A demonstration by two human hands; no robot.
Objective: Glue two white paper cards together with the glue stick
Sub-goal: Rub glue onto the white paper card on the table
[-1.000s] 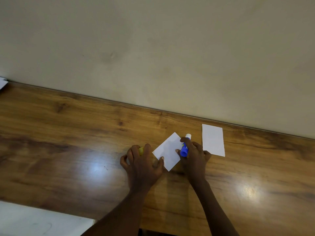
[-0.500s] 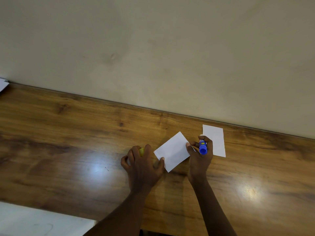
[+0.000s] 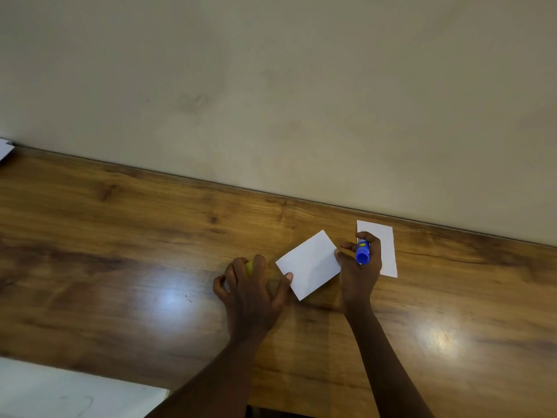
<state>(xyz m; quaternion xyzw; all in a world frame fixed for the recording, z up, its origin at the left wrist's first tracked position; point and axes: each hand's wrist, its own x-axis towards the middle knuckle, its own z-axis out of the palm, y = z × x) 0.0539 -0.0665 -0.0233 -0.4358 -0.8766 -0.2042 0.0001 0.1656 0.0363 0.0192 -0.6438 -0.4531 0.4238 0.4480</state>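
Observation:
A white paper card (image 3: 309,264) lies tilted on the wooden table (image 3: 120,236). My left hand (image 3: 251,294) rests at its left corner, thumb tip on the card's edge, with a small yellow object, likely the glue cap (image 3: 249,267), curled in its fingers. My right hand (image 3: 360,268) grips the blue glue stick (image 3: 362,252), its blue base pointing toward me, and its thumb touches the card's right corner. A second white card (image 3: 387,251) lies flat just beyond the right hand, partly hidden by the fingers.
A beige wall (image 3: 271,101) runs right along the table's far edge. A white sheet (image 3: 45,390) shows at the lower left, below the table's near edge. A scrap of white paper (image 3: 5,147) sits at the far left edge.
My right hand has lifted the glue stick off the tilted card and moved right, over the second card's left side. The left hand has stayed in place.

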